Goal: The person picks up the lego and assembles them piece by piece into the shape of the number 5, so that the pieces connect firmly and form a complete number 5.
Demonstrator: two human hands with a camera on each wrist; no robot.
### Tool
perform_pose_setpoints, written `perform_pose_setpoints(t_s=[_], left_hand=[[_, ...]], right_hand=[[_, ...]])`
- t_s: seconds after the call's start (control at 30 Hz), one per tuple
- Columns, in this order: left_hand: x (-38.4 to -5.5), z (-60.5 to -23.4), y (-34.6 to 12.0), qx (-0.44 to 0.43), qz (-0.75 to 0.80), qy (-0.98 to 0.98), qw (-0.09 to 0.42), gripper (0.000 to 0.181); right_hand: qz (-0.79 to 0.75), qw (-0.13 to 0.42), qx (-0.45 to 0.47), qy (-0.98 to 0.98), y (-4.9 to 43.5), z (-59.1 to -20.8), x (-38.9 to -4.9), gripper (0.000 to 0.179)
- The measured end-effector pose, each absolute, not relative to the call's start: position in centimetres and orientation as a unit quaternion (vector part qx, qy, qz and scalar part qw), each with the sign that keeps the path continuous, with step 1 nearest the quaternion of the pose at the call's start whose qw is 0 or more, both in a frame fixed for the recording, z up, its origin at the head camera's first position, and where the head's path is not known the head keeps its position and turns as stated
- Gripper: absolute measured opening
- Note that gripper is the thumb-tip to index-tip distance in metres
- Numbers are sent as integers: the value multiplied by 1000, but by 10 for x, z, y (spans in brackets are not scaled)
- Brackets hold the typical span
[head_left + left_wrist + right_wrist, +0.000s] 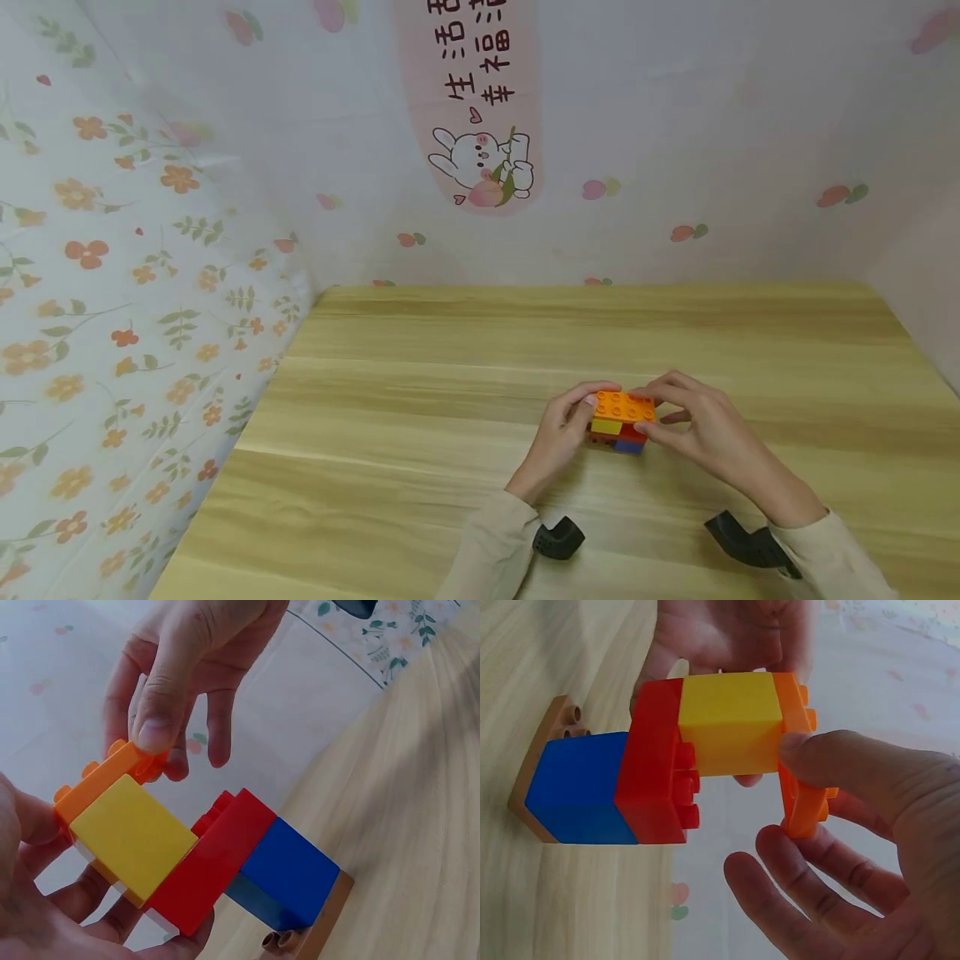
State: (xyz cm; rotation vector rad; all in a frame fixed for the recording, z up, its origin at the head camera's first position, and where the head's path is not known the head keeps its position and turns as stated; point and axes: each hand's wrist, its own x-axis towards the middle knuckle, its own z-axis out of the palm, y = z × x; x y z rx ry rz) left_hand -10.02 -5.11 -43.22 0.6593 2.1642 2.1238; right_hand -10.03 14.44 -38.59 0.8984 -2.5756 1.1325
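Observation:
A small stack of toy building bricks stands on the table between my two hands. From the bottom it has a brown plate point(330, 915), a blue brick point(585, 787), a red brick point(652, 765) and a yellow brick point(731, 720). A thin orange plate point(622, 407) with studs tops it, on the yellow brick, one end jutting over the red brick with a gap below. My left hand point(564, 427) holds the stack's left side, fingers behind the yellow and red bricks. My right hand point(708, 429) pinches the orange plate's overhanging end between thumb and fingers.
The wood-grain table point(405, 433) spreads around the stack. Patterned cloth point(637, 142) hangs behind it and on the left. Black curved pieces point(559, 539) sit by both wrists, near the beige sleeves point(495, 546).

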Motion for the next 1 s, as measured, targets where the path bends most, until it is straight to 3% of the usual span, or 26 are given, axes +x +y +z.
perform_pose_setpoints(t_s=[0.23, 0.37, 0.73, 1.0], left_hand=[[-99, -438, -52, 176, 705, 682, 83, 35], [-97, -436, -55, 161, 686, 704, 88, 40], [-93, -431, -92, 195, 487, 851, -33, 48], [-97, -440, -112, 244, 167, 952, -76, 83]], right_hand=[[353, 99, 297, -882, 145, -388, -101, 36], [333, 102, 301, -888, 146, -388, -100, 39], [355, 89, 242, -899, 189, -383, -87, 64], [160, 163, 265, -937, 227, -410, -90, 104]])
